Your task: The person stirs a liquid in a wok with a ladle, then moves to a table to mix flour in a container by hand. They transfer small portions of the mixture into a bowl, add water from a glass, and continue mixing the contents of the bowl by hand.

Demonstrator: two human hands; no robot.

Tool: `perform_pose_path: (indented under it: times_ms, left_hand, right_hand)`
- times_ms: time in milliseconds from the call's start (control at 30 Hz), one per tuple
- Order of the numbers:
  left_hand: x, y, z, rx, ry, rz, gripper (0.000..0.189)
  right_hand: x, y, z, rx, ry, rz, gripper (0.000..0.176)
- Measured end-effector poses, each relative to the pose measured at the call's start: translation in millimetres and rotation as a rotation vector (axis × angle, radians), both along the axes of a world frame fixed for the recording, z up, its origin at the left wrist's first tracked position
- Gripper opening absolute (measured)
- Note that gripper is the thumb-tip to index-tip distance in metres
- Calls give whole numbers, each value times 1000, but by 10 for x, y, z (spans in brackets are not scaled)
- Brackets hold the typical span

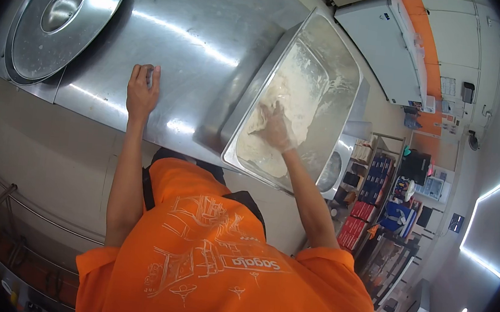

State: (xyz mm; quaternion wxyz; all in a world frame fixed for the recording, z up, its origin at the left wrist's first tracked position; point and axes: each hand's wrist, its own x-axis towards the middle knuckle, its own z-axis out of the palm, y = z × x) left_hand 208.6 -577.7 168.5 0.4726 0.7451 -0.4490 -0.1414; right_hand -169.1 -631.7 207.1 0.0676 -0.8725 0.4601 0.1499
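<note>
My right hand (278, 130), in a thin clear glove, reaches down into a deep rectangular steel pan (329, 127). Its fingers are spread and touch the pale flour (305, 80) in the pan, and flour clings to them. Some fingertips are partly sunk in it. My left hand (142, 92) is bare and rests on or just above the steel worktop (192, 72), left of the pan. Its fingers are loosely bent, the thumb stands apart, and nothing shows in it.
A large round steel tray or lid (28, 53) with a raised centre lies at the worktop's left end. Beyond the pan are a white appliance (375, 48) and a shelf rack with red boxes (354, 226). A metal rail (54, 219) runs at lower left.
</note>
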Motion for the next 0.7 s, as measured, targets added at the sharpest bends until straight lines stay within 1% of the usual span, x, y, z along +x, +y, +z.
perform_pose_path:
  times_ms: [33, 67, 133, 167, 233, 267, 300, 333, 367, 433, 467, 533, 567, 600, 667, 700]
  left_hand:
    - [8, -9, 7, 17, -10, 4, 29]
    - [-11, 1, 11, 37, -18, -5, 29]
    - [-23, 2, -10, 11, -10, -16, 29]
    - [-14, 4, -20, -6, -4, -17, 29]
    - [-12, 4, 26, 3, -15, -22, 29]
    - [-12, 13, 45, 23, -19, -30, 29]
    - [-10, 16, 40, 23, -24, -42, 29]
    - [-9, 10, 32, 17, -10, -44, 30]
    - [-13, 9, 19, 14, 4, -45, 30]
    - [-25, 10, 30, 31, 1, -47, 30]
    - [-30, 8, 36, 45, 0, -36, 31]
    - [-27, 5, 27, 55, -1, -41, 31]
    - [-27, 8, 17, 62, 2, -40, 31]
    - [-29, 12, 25, 67, 1, -44, 31]
    - [-32, 13, 44, 58, -9, -43, 32]
    - [-33, 24, 42, 59, -8, -41, 32]
  right_hand:
    - [-9, 54, -12, -127, -227, 87, 82]
    - [-52, 97, -9, -131, -227, 76, 82]
    - [-8, 104, 210, 153, -118, -80, 61]
    - [25, 100, 341, 145, -123, -87, 61]
    - [62, 49, 592, 104, -262, -400, 46]
    - [-86, 20, 527, 104, -270, -406, 46]
    - [-312, -11, 400, 65, -432, -467, 39]
    - [-372, -28, 429, 24, -592, -521, 33]
    - [-451, -27, 472, 23, -595, -529, 33]
    - [-298, 17, 921, 358, -1083, -566, 26]
    - [-345, -13, 982, 357, -1087, -574, 26]
    - [-363, -107, 1146, 248, -940, -583, 26]
    - [-334, -97, 1324, 32, -577, -458, 27]
    - [-356, -89, 1328, 36, -577, -463, 27]
    - [-410, -119, 1346, -193, -402, -445, 27]
    - [-386, -139, 1445, 136, -712, -599, 32]
